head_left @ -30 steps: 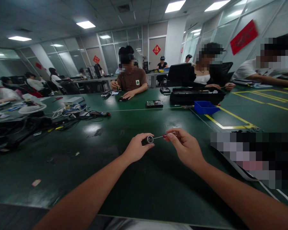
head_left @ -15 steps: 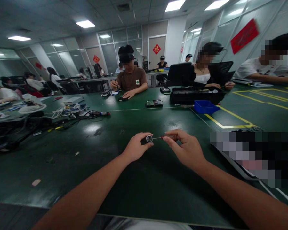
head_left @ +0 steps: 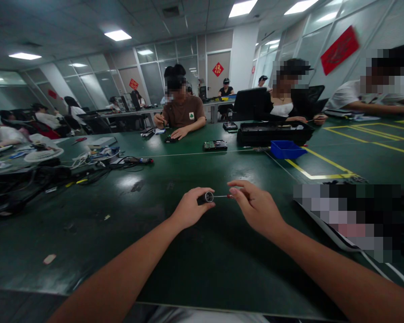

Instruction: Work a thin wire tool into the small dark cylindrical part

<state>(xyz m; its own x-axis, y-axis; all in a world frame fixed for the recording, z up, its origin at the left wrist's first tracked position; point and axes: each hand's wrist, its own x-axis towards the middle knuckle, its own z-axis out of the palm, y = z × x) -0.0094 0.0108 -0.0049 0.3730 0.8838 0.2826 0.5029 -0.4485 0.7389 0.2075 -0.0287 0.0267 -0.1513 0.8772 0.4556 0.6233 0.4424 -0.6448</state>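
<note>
Between the thumb and fingers of my left hand (head_left: 191,208) is a small black cylinder (head_left: 207,197) with a silvery ring at the end facing me. I cannot make out what kind of part it is. My right hand (head_left: 259,206) is closed on a screwdriver (head_left: 230,196), whose handle is mostly hidden by the fingers. The thin metal shaft points left and its tip meets the right side of the cylinder. Both hands are held above the green table (head_left: 202,264).
A blue bin (head_left: 287,150), a circuit-board device (head_left: 215,145) and a black casing (head_left: 272,134) lie farther back. Tangled cables (head_left: 30,184) cover the left side. A blurred-out panel (head_left: 350,224) with a white cable is at right. A co-worker (head_left: 183,110) sits opposite.
The fingers of my right hand have shifted around the screwdriver handle, which is now more hidden. My left hand holds the cylinder in nearly the same place. The view has moved slightly.
</note>
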